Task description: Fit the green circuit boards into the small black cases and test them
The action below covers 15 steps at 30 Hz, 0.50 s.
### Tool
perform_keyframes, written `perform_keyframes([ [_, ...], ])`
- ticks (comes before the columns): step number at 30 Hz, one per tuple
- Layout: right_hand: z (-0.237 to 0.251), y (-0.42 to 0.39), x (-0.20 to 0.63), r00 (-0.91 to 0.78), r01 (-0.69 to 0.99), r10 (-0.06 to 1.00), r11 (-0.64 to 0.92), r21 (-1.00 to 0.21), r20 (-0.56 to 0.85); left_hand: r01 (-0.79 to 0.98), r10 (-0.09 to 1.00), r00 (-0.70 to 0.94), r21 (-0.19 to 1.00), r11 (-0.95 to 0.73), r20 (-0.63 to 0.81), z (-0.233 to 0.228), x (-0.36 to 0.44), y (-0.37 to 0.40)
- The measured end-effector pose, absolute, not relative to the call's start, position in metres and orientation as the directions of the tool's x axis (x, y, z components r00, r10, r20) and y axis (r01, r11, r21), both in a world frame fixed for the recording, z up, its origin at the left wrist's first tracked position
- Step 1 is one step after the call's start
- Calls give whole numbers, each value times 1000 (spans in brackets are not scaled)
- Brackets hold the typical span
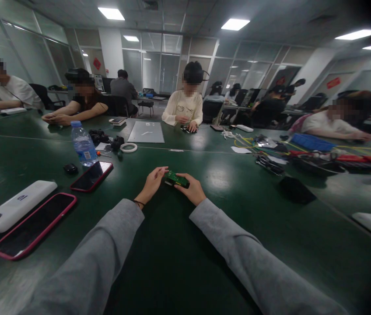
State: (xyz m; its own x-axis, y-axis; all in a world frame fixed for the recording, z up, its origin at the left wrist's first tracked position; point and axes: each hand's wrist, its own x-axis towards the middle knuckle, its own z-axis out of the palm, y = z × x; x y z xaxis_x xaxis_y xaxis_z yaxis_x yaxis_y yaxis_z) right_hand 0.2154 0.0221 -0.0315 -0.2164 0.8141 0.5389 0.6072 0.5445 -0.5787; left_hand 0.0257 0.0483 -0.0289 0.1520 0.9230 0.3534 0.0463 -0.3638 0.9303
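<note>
Grey long sleeves (106, 245) both arms; thin dark band, left wrist (138, 202).

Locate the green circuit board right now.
Head view, centre: the green circuit board is held just above the dark green table between the left hand and right hand, right of the red-cased phone.
</note>
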Motion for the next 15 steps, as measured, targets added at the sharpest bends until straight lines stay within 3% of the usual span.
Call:
perform_keyframes([
  [6,-32,38,264,-45,752,775,441,-490,630,93,939,135,939,-331,317,-29,24,51],
  [11,-28,51,367,226,892,577,201,-404,785,68,940,149,945,-321,308,-29,24,53],
  [15,-21,44,464,387,909,425,-24,-417,818,25,942,168,954,-298,289,-28,24,53],
])
